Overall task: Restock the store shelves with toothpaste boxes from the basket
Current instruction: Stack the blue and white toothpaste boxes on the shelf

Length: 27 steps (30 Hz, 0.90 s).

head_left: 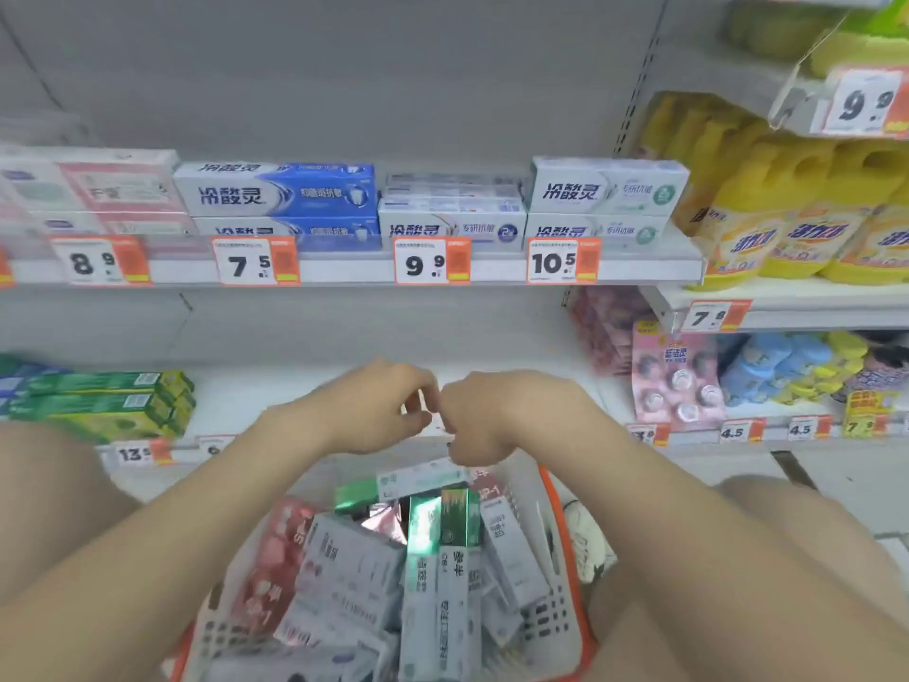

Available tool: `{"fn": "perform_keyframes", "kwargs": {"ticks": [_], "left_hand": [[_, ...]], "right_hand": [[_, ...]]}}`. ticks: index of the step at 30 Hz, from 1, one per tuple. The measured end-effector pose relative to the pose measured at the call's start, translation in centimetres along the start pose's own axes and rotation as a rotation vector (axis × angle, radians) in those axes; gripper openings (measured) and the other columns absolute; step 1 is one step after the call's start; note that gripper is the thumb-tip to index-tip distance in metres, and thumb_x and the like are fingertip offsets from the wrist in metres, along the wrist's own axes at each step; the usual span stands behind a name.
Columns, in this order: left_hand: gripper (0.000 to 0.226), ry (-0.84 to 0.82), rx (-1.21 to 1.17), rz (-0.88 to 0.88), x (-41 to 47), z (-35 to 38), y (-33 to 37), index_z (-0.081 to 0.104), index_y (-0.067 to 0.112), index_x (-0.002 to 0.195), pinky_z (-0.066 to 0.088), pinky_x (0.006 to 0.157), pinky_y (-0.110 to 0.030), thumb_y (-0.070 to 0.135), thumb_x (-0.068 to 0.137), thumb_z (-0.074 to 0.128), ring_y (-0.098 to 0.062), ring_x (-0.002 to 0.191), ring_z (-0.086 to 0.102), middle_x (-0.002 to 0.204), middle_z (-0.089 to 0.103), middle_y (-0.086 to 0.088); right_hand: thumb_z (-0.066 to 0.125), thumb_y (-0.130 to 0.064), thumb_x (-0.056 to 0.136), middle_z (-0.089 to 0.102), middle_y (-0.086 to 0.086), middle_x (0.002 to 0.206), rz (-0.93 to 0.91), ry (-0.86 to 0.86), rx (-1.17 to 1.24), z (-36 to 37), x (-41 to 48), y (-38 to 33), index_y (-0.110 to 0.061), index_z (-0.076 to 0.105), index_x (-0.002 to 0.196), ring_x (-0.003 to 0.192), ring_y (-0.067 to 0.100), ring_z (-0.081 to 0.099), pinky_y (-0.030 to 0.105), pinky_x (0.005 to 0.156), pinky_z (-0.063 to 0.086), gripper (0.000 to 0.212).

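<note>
Price tags 8.9, 7.5, 9.9, 10.5 sit under 冷酸灵 toothpaste boxes at twelve o'clock. At six, left hand and right hand meet, fingers curled, over the basket; whether they hold anything, can't tell.

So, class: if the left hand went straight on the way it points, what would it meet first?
Probably the right hand: the left hand points its fingers sideways at it, almost touching; depth is unclear.

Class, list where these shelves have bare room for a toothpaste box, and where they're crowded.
Free: the lower white shelf between the green toothpaste boxes and the pink hanging packs. Crowded: the upper row of white and blue boxes, the orange-rimmed basket.
</note>
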<state>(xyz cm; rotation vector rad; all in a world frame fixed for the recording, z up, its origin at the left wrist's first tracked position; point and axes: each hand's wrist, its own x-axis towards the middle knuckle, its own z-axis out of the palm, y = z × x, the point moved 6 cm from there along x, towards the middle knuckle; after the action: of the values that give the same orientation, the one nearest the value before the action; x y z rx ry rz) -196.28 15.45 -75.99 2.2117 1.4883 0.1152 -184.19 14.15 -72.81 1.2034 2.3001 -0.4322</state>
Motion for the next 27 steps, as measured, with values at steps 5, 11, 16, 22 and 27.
{"fn": "perform_keyframes", "kwargs": {"ticks": [5, 11, 16, 22, 27], "left_hand": [[0.022, -0.398, 0.108, -0.223, -8.1, 9.1, -3.9, 0.069, 0.025, 0.118, 0.054, 0.09, -0.036, 0.024, 0.096, 0.066, -0.018, 0.097, 0.062, 0.118, 0.069, 0.001], [0.077, -0.81, 0.192, -0.297, -12.5, 17.8, -5.1, 0.059, 0.019, 0.141, 0.054, 0.095, -0.039, 0.047, 0.076, 0.091, -0.027, 0.121, 0.061, 0.141, 0.059, 0.0], [0.071, -0.824, 0.215, -0.222, -14.4, 20.1, -5.0, 0.055, 0.019, 0.137, 0.054, 0.089, -0.035, 0.035, 0.078, 0.09, -0.025, 0.111, 0.059, 0.13, 0.058, -0.003], [0.068, -0.675, 0.084, -0.263, -13.6, 19.0, -6.2, 0.044, 0.017, 0.143, 0.049, 0.078, -0.034, 0.038, 0.087, 0.076, -0.024, 0.102, 0.054, 0.133, 0.058, -0.006], [0.047, -0.328, -0.284, -0.344, -11.4, 15.7, -7.3, 0.054, 0.02, 0.135, 0.052, 0.082, -0.035, 0.044, 0.096, 0.065, -0.02, 0.102, 0.061, 0.119, 0.06, -0.001]], "right_hand": [[0.054, -0.02, 0.099, 0.066, 0.004, 0.106, -0.174, -0.089, -0.032, 5.9, 0.2, -6.3, -0.014, 0.066, 0.114, 0.084, 0.019, 0.064, 0.032, 0.071, 0.055, 0.02], [0.048, -0.013, 0.096, 0.06, 0.008, 0.136, -0.163, -0.237, -0.046, 11.7, -0.2, -8.4, -0.023, 0.055, 0.14, 0.12, 0.031, 0.062, 0.049, 0.096, 0.056, 0.046], [0.049, -0.016, 0.103, 0.049, 0.006, 0.152, -0.187, -0.263, 0.002, 11.9, -0.6, -9.2, -0.024, 0.042, 0.156, 0.136, 0.028, 0.052, 0.04, 0.102, 0.048, 0.054], [0.047, -0.015, 0.098, 0.065, 0.013, 0.127, -0.121, -0.196, -0.073, 10.9, 1.5, -7.7, -0.011, 0.06, 0.133, 0.112, 0.032, 0.067, 0.05, 0.094, 0.058, 0.037], [0.045, -0.009, 0.098, 0.065, 0.01, 0.127, -0.086, -0.147, -0.082, 9.4, 2.3, -6.0, -0.014, 0.059, 0.132, 0.111, 0.029, 0.066, 0.046, 0.091, 0.059, 0.038]]}}
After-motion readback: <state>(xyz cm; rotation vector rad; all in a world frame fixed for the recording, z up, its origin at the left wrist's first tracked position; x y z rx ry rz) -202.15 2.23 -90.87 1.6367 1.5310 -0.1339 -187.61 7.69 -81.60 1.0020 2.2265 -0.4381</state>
